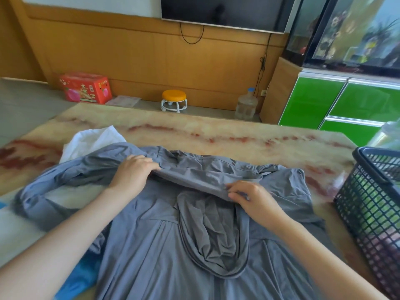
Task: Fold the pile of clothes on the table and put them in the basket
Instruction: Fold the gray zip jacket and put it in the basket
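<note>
1. Nearest the camera: two bare forearms reach in from the bottom edge over a grey, thin-fabric hooded garment point(151, 245) spread on the desk.
2. Garment lies mid-desk, body towards the person, its hood flopped open in the middle, one sleeve trailing out to the left.
3. Left hand point(134, 169): fingers curled, gripping a raised fold of the grey fabric near the collar.
4. Right hand point(253, 198): thumb and fingertips pinching the same fold at its near edge, right of the hood.
5. The fold runs between the two hands, lifted a little off the rest of the cloth.
6. Crumpled white cloth point(91, 139) on the desk behind the left sleeve, partly under the grey fabric.
7. Bright blue cloth point(80, 276) shows at the lower left, tucked under the garment's edge.
8. Black plastic mesh basket point(368, 213) stands at the right end of the desk, just beside the garment; contents unclear through the mesh.
9. Desk point(216, 135) has a glossy cream marble-pattern top with red veins.
10. On the floor beyond: red printed carton point(85, 87), small orange-topped stool on white casters point(174, 100), clear water jug with blue cap point(245, 105).
11. Wall-mounted dark flat screen point(223, 9) above wooden panelling; green glossy cabinet point(313, 100) to the right.
</note>
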{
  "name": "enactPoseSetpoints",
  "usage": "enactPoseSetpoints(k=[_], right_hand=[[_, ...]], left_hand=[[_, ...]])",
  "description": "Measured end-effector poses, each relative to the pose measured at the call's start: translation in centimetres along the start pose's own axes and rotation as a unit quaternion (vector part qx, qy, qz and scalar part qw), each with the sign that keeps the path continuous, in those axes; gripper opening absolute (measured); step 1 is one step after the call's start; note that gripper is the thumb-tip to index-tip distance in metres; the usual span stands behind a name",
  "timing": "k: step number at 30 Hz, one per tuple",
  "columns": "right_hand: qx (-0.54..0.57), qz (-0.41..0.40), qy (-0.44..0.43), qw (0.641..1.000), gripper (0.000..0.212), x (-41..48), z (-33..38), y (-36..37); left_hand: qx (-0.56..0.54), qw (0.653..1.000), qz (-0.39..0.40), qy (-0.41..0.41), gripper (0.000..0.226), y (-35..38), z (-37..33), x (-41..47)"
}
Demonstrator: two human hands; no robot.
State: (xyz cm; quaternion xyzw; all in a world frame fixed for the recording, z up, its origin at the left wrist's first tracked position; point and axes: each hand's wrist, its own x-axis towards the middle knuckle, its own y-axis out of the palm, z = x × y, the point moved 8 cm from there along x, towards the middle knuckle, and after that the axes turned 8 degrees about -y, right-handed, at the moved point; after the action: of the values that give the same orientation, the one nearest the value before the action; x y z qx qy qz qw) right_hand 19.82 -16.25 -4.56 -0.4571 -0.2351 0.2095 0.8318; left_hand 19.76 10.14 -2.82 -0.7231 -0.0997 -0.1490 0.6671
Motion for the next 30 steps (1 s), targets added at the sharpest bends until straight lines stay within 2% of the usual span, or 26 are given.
enactPoseSetpoints(k=[2, 3, 4, 6, 8, 11, 13, 15, 18, 20, 22, 24, 27, 28, 30], right_hand=[[-0.003, 0.097, -0.012, 0.995, 0.030, 0.0, 0.5, 1.8], [0.009, 0.103, -0.003, 0.995, 0.033, 0.2, 0.5, 2.1], [0.044, 0.083, 0.015, 0.995, 0.034, 0.6, 0.4, 2.0], [0.109, 0.026, 0.054, 0.992, 0.032, 1.4, -0.3, 1.4], [0.050, -0.013, 0.058, 0.997, 0.033, 2.5, -1.6, 0.7], [-0.026, -0.061, 0.110, 0.992, 0.040, 3.6, -5.0, -0.6], [-0.090, -0.033, 0.164, 0.982, 0.036, 3.7, -7.9, -1.1], [-0.140, -0.011, 0.185, 0.973, 0.028, 3.4, -10.2, -1.9], [-0.113, -0.134, 0.192, 0.966, 0.013, 3.3, -11.5, -4.6], [-0.104, -0.204, 0.192, 0.954, 0.013, 3.7, -11.7, -5.8], [-0.058, -0.195, 0.188, 0.961, 0.014, 4.5, -12.1, -5.6], [-0.019, -0.126, 0.181, 0.975, 0.015, 4.7, -12.4, -4.6], [-0.069, -0.090, 0.199, 0.974, 0.016, 3.2, -13.7, -4.6], [-0.076, -0.094, 0.211, 0.970, 0.017, 2.6, -14.2, -4.7], [-0.087, -0.094, 0.223, 0.966, 0.016, 1.9, -14.9, -4.6]], left_hand=[[0.061, 0.987, 0.146, -0.029, 0.071, 1.7, 0.3, -0.5], [0.066, 0.978, 0.193, -0.048, 0.076, 2.4, 0.4, -0.9], [0.056, 0.977, 0.202, -0.049, 0.076, 2.7, 0.0, -1.1], [0.022, 0.985, 0.169, -0.035, 0.065, 2.4, -1.1, -0.9], [-0.005, 0.987, 0.153, -0.039, 0.049, 2.9, -1.8, 0.0], [0.009, 0.982, 0.177, -0.059, 0.046, 5.0, -2.0, 1.7], [0.054, 0.979, 0.182, -0.073, 0.040, 6.1, -1.1, 2.8], [0.083, 0.982, 0.145, -0.087, 0.027, 6.0, 0.1, 3.6], [0.097, 0.987, 0.065, -0.115, 0.018, 4.8, 1.2, 4.0], [0.099, 0.984, 0.019, -0.145, 0.023, 4.1, 1.8, 3.8], [0.088, 0.983, -0.003, -0.161, 0.037, 4.0, 1.8, 3.5], [0.070, 0.987, -0.011, -0.142, 0.048, 4.0, 0.8, 3.2], [0.031, 0.998, -0.024, -0.058, 0.043, 3.5, -2.7, 2.7], [0.006, 0.999, -0.001, -0.038, 0.041, 3.7, -3.9, 2.4], [-0.031, 0.992, 0.113, -0.040, 0.047, 5.7, -5.2, 1.6]])
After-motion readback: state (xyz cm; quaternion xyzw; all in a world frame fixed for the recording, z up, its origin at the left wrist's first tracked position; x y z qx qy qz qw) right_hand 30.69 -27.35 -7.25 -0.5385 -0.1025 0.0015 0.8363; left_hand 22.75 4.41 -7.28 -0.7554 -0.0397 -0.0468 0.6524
